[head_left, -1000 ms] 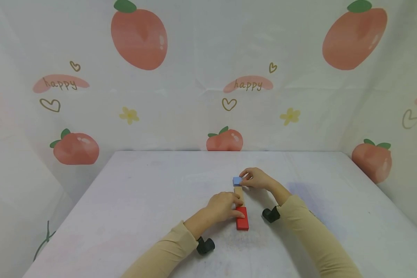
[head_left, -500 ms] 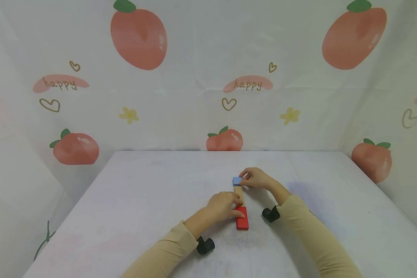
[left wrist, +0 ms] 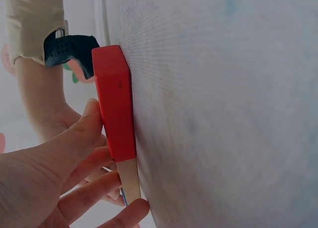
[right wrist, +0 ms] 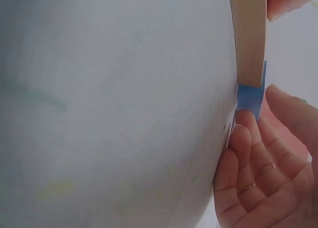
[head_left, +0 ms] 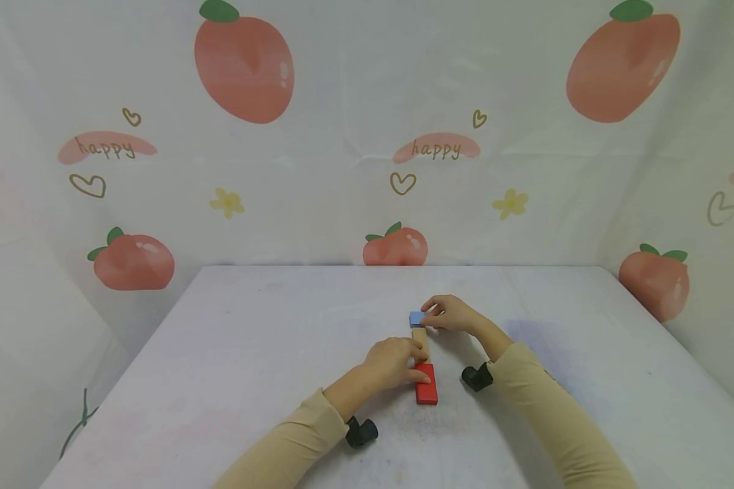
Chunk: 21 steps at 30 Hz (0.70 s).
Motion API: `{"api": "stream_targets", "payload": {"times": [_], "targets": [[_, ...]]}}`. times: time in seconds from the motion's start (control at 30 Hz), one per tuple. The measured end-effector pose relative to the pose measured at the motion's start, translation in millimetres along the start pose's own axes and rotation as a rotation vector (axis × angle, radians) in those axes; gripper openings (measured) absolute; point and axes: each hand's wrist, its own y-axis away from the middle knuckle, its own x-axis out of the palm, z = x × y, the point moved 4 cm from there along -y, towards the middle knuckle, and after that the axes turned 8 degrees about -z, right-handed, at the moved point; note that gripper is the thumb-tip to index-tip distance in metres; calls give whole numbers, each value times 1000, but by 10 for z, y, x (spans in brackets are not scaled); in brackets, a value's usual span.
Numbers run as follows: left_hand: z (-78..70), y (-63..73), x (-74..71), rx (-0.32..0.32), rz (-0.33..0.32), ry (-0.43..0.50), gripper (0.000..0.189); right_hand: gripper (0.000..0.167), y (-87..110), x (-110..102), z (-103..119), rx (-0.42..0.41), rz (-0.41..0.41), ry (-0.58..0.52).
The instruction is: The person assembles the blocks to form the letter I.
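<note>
Three blocks lie end to end on the white table (head_left: 269, 353): a red block (head_left: 427, 394) nearest, a plain wooden block (head_left: 419, 334) in the middle, a blue block (head_left: 416, 318) farthest. My left hand (head_left: 390, 362) reaches in from the left, its thumb on top of the red block and its fingers at the wooden one. In the left wrist view, the red block (left wrist: 114, 106) stands taller than the wooden piece. At the far end, my right hand (head_left: 452, 314) holds the blue block by its right side with thumb and fingertips. The right wrist view shows the blue block (right wrist: 250, 96) partly behind the wooden one.
A white cloth backdrop (head_left: 318, 204) printed with fruit and hearts rises behind the table's back edge. Black wrist mounts (head_left: 361, 432) stick out below both sleeves, close to the tabletop.
</note>
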Motion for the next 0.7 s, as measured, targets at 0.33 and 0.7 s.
{"api": "stream_targets", "payload": {"times": [0.33,0.7], "targets": [[5,-4,8,11,-4,-5,43,37,14,-5,-24,3,18,-48],[10,-15,2,34,-6,-32,39,36,55,-68,-88,51,-9,-28]]}}
